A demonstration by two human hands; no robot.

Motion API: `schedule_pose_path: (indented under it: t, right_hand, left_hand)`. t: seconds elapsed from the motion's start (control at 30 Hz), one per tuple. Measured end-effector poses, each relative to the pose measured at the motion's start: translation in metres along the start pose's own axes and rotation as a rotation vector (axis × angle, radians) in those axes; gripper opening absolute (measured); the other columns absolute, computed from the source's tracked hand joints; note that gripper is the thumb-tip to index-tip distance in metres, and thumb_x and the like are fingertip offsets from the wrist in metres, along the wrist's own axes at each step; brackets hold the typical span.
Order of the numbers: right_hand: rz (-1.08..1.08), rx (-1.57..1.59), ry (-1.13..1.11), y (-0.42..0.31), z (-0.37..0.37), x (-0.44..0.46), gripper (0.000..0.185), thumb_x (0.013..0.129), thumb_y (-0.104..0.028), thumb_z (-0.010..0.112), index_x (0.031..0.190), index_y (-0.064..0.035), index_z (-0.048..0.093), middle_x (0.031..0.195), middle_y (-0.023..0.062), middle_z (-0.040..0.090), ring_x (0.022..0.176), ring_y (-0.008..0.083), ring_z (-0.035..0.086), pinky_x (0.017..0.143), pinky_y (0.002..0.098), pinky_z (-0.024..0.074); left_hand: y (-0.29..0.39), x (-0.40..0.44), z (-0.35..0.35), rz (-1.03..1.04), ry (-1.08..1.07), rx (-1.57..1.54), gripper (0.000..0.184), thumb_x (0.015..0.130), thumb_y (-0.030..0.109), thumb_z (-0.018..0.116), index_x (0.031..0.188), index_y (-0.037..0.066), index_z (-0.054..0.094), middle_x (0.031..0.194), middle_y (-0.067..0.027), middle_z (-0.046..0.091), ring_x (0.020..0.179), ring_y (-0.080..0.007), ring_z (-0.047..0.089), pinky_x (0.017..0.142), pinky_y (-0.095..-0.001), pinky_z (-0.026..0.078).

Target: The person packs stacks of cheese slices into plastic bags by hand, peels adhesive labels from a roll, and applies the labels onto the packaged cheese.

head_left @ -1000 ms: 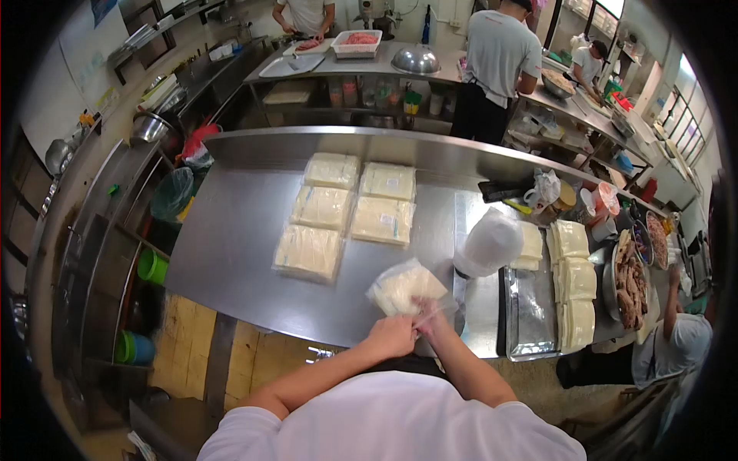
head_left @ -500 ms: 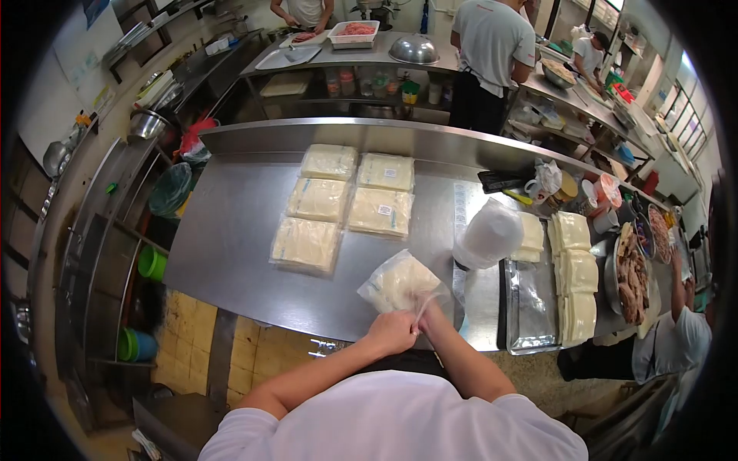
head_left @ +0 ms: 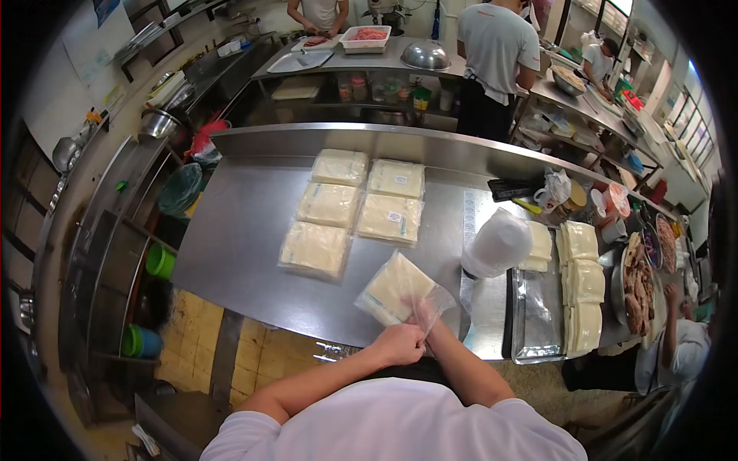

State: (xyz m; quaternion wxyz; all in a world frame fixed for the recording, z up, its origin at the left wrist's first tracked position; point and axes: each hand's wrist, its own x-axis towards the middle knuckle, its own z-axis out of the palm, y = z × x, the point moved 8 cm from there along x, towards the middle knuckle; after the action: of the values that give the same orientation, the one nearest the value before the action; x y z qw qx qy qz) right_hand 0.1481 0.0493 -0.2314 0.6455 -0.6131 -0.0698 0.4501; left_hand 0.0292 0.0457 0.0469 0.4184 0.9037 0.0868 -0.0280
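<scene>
A clear plastic bag (head_left: 440,298) with a stack of pale square dough sheets (head_left: 397,283) in it lies tilted near the front edge of the steel table. My left hand (head_left: 401,344) is closed in a fist on the bag's near edge. Through the film, my right hand (head_left: 420,313) shows inside the bag's mouth, its fingers at the stack's near corner; the film partly blurs them. Beyond, several filled bags (head_left: 314,249) lie flat in two columns. A bundle of clear plastic bags (head_left: 498,241) stands to the right.
A metal tray (head_left: 536,311) on the right holds clear plastic, with stacked pale sheets (head_left: 583,286) along its side. A bowl of browned meat (head_left: 635,284) stands farther right. A raised steel ledge (head_left: 361,138) backs the table (head_left: 223,230). Co-workers stand at other counters.
The bag now lies flatter, and the stack shows as a clear square with a blue mark. My left hand has lowered slightly. The whole view has shifted a little.
</scene>
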Motion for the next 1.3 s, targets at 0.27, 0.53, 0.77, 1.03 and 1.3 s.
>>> schedule_pose_path:
  t: [0.27, 0.53, 0.77, 1.03, 1.3]
  right_hand:
    - [-0.083, -0.266, -0.150, -0.027, 0.004, -0.030, 0.044, 0.087, -0.027, 0.073, 0.124, -0.0047, 0.063, 0.104, 0.0118, 0.067, 0.091, 0.0276, 0.067, 0.075, 0.0465, 0.0564]
    - [-0.033, 0.158, -0.249, -0.081, 0.040, -0.106, 0.045, 0.090, -0.026, 0.069, 0.129, -0.0061, 0.060, 0.115, 0.0119, 0.066, 0.102, 0.0259, 0.066, 0.084, 0.0452, 0.0566]
    - [-0.087, 0.509, -0.382, -0.142, 0.053, -0.137, 0.046, 0.093, -0.025, 0.065, 0.134, -0.0074, 0.057, 0.125, 0.0120, 0.065, 0.112, 0.0244, 0.065, 0.091, 0.0440, 0.0569]
    - [0.194, 0.827, -0.223, -0.185, 0.053, -0.166, 0.054, 0.092, -0.008, 0.064, 0.143, -0.0024, 0.047, 0.140, 0.0192, 0.056, 0.131, 0.0407, 0.053, 0.114, 0.0619, 0.0385]
    - [0.170, 0.840, -0.203, -0.181, 0.051, -0.170, 0.057, 0.091, -0.009, 0.067, 0.143, -0.0026, 0.046, 0.141, 0.0194, 0.055, 0.133, 0.0417, 0.051, 0.114, 0.0661, 0.0352]
  left_hand:
    - [0.025, -0.003, -0.039, -0.036, 0.138, -0.020, 0.013, 0.083, 0.018, 0.065, 0.085, 0.005, 0.064, 0.085, -0.0160, 0.068, 0.083, -0.0394, 0.065, 0.073, -0.0493, 0.052]
    - [0.037, 0.021, -0.049, 0.134, 0.318, 0.054, 0.019, 0.090, 0.023, 0.070, 0.098, 0.007, 0.062, 0.087, -0.0147, 0.067, 0.084, -0.0396, 0.065, 0.075, -0.0502, 0.051]
    - [0.060, 0.000, -0.110, 0.276, 0.669, 0.009, 0.036, 0.089, 0.026, 0.071, 0.114, 0.003, 0.061, 0.096, -0.0178, 0.068, 0.093, -0.0408, 0.066, 0.086, -0.0476, 0.053]
    - [-0.118, -0.017, -0.043, -0.441, 0.121, -0.742, 0.030, 0.103, 0.029, 0.060, 0.107, -0.001, 0.064, 0.088, -0.0089, 0.069, 0.076, -0.0183, 0.067, 0.069, -0.0338, 0.056]
    - [-0.143, -0.035, -0.026, -0.453, 0.322, -0.980, 0.020, 0.104, 0.022, 0.060, 0.102, 0.002, 0.066, 0.081, -0.0034, 0.065, 0.066, -0.0117, 0.060, 0.064, -0.0311, 0.054]
